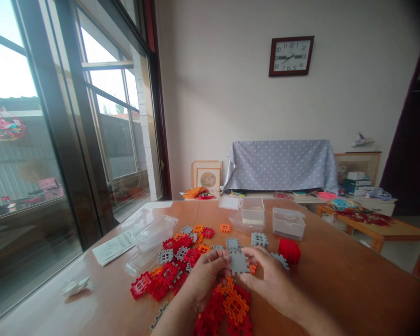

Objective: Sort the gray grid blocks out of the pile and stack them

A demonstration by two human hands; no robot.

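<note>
My left hand (205, 275) and my right hand (266, 275) both pinch the edges of a grey plastic waffle block (238, 263) above the table. Red, orange and grey waffle blocks lie scattered on the wooden table (336, 280), with a dense pile of red and orange ones (220, 308) right under my hands. Two grey blocks (247, 241) lie just beyond my fingers. A stack of red blocks (289, 250) stands past my right hand. Any block behind my palms is hidden.
Clear plastic tubs with lids (266, 217) stand at the table's far side, and a large clear container (150, 238) lies at the left beside printed papers (112, 247). A crumpled tissue (75, 286) sits near the window-side edge.
</note>
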